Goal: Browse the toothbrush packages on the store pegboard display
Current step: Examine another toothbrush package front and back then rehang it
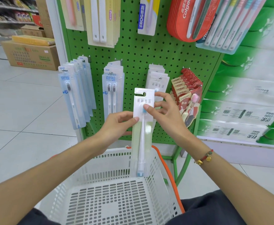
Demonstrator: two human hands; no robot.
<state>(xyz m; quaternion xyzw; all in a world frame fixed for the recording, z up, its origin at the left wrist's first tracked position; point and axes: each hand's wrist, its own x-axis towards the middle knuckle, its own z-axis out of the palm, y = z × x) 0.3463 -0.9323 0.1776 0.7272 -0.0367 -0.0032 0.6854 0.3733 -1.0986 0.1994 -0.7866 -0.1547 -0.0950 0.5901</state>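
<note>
I hold a white and pale green toothbrush package (pixel 142 137) upright in front of the green pegboard (pixel 138 52), off its hook. My left hand (pixel 116 125) pinches its left edge at mid height. My right hand (pixel 165 109) pinches its upper right part, thumb on the front. More packages of the same kind (pixel 157 82) hang on the hook behind it. Blue packages (pixel 75 95) and twin-brush packs (pixel 112 91) hang to the left, red canban packs (pixel 187 95) to the right.
A white plastic basket (pixel 116 197) with an orange handle (pixel 167 172) sits below my hands. Upper hooks carry cream, FROG and red Colgate packs (pixel 183 18). Stacked tissue packs (pixel 246 101) stand at the right. Cardboard boxes (pixel 30 54) rest on the tiled floor at the left.
</note>
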